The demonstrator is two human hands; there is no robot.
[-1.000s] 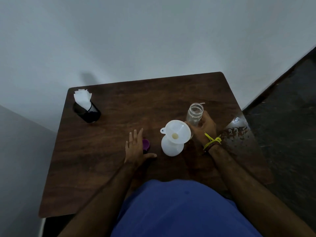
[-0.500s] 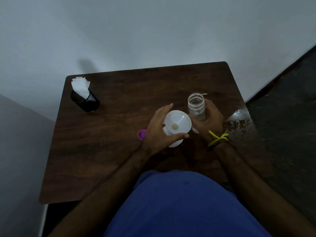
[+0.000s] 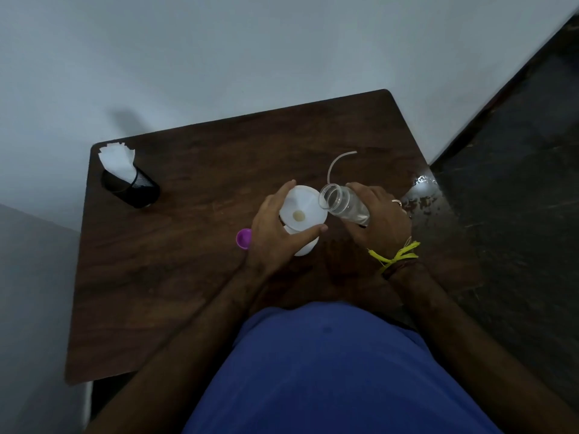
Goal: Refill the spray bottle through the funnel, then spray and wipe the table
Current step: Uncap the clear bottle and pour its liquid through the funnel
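Note:
A white funnel (image 3: 302,211) sits in the neck of a white spray bottle (image 3: 305,247) at the middle of the brown table (image 3: 194,252). My left hand (image 3: 275,236) is wrapped around the funnel and the bottle. My right hand (image 3: 380,219) holds a clear jar (image 3: 343,205) with some liquid in it, tilted left so that its open mouth touches the funnel's rim. A thin white dip tube (image 3: 336,164) curves up on the table behind the jar; the spray head it belongs to is hidden.
A purple cap (image 3: 243,239) lies just left of my left hand. A black mesh holder with white paper napkins (image 3: 125,177) stands at the back left corner. A wet patch (image 3: 421,195) glistens at the table's right edge, beside the dark floor.
My left hand moved from the table by the purple cap onto the funnel and bottle. My right hand lifted the jar and tipped it left against the funnel's rim.

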